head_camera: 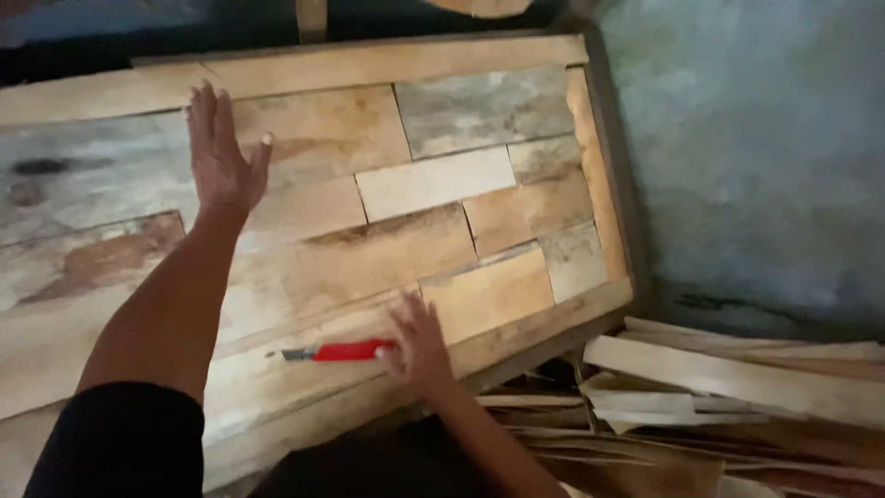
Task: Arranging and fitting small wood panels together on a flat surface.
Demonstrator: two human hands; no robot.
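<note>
i'm looking down at a wooden panel (433,184) pieced together from short boards, filling most of the frame from the upper left to the centre right. my left hand (221,152) is lying flat on it in the upper left, grip fully spread, palm pressing the boards down. my right hand (417,346) is sitting at the lower centre, grip closing round the red handle of a utility knife (336,351) that's lying on the panel near its lower edge, blade pointing left. i'd say the trick here is keeping that left palm well away from the blade line while it's steadying the panel, and getting a full wrap on the handle, not just fingertips. a pile of offcut strips (701,387) is lying at the lower right, beside a grey wall (756,138).
</note>
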